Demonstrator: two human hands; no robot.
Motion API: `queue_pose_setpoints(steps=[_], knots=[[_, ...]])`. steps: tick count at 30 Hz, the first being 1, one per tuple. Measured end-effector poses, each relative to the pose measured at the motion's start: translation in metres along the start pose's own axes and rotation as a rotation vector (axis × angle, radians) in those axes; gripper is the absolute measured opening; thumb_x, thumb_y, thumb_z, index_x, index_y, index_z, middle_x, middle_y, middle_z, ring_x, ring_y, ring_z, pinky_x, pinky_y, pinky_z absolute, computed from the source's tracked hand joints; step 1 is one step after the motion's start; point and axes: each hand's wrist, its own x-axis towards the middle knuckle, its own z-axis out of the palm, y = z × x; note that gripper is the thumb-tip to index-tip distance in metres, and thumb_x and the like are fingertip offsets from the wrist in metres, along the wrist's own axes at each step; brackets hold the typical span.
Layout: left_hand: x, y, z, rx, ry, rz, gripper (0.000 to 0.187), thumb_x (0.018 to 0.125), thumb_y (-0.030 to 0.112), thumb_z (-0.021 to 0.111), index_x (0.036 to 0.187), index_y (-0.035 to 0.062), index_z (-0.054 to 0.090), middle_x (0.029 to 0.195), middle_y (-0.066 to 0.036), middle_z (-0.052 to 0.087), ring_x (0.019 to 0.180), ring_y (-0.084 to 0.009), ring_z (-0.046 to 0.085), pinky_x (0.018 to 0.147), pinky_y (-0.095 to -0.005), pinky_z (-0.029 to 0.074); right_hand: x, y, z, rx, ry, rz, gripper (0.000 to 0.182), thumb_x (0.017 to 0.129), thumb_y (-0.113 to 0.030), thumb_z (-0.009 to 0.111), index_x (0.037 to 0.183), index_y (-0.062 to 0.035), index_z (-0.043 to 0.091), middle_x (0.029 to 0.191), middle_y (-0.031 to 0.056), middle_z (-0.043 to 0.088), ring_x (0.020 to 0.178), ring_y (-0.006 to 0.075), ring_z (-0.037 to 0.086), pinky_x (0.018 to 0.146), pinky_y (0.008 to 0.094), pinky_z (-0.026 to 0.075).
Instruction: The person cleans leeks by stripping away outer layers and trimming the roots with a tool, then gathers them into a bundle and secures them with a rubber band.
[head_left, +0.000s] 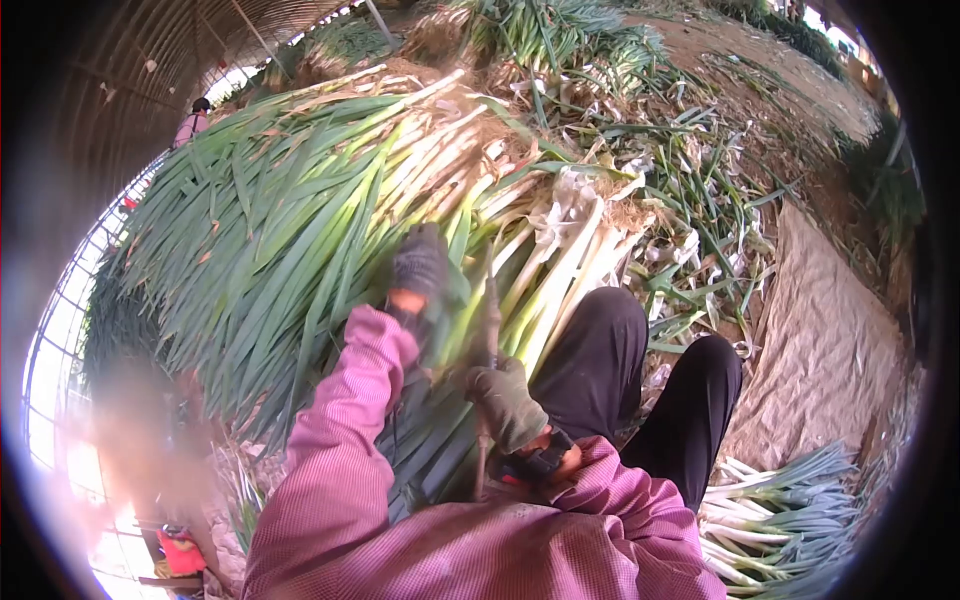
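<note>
A large pile of green onions (270,210) lies before me, leaves to the left and pale stems with roots toward the upper right. My left hand (420,265), in a dark grey glove, is over the leaves and blurred by motion; its fingers and anything in them cannot be made out. My right hand (507,403), in a grey-green glove, is closed around a thin brown stick-like thing (491,320) that stands nearly upright in view. Just right of it, a bundle of white stems (575,270) reaches toward my knees.
Loose leaves and peelings (700,190) litter the ground at the right. A beige cloth (820,350) lies there, with trimmed onions (780,520) below it. More onions (560,40) are heaped at the top. A person (192,124) is at the far upper left.
</note>
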Motion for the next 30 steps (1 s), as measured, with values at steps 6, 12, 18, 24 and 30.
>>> queue_pose_setpoints(steps=[6,12,18,24,30], knots=[[0.059,0.01,0.02,-0.017,-0.635,-0.245,0.049,0.074,0.025,0.065,0.117,0.0034,0.055,0.112,-0.023,0.063,0.105,-0.0385,0.061,0.09,-0.0429,0.05,0.003,-0.01,-0.002,-0.055,0.027,0.002,0.022,0.07,-0.003,0.072,0.088,-0.0007,0.059,0.077,0.0039,0.06,0.07,0.014,0.054,0.063,0.028,0.043],[0.007,0.027,0.024,-0.014,-0.456,-0.097,0.061,0.076,0.035,0.07,0.124,0.0024,0.051,0.12,-0.027,0.057,0.111,-0.0377,0.057,0.093,-0.0426,0.048,0.012,-0.002,-0.007,0.037,0.058,0.045,0.02,0.072,-0.003,0.072,0.088,-0.0004,0.06,0.078,0.004,0.06,0.068,0.0135,0.054,0.061,0.0275,0.044],[-0.046,0.007,-0.011,0.007,-0.282,-0.13,0.041,0.077,0.018,0.061,0.113,-0.001,0.054,0.097,-0.029,0.061,0.095,-0.0451,0.058,0.087,-0.0482,0.047,0.015,-0.002,-0.012,0.011,-0.024,0.05,0.02,0.073,-0.004,0.071,0.089,0.0001,0.061,0.077,0.0043,0.06,0.069,0.0138,0.055,0.062,0.0277,0.045],[-0.007,-0.002,-0.092,-0.809,-0.714,-0.394,0.018,0.084,0.017,0.056,0.093,0.0017,0.058,0.064,-0.004,0.052,0.041,-0.0122,0.043,0.036,-0.0286,0.036,0.007,-0.009,-0.006,0.017,-0.047,0.053,0.019,0.071,0.001,0.063,0.09,0.0017,0.062,0.075,0.0043,0.06,0.067,0.0137,0.055,0.062,0.0261,0.043],[0.064,0.045,-0.102,-1.303,-0.762,-0.394,0.018,0.082,0.024,0.059,0.084,0.0064,0.06,0.064,0.002,0.051,0.041,-0.0057,0.036,0.037,-0.0224,0.032,0.014,0.008,-0.011,0.072,0.029,0.073,0.027,0.071,0.0,0.069,0.096,0.0026,0.06,0.081,0.005,0.06,0.073,0.0159,0.058,0.07,0.0273,0.047]])
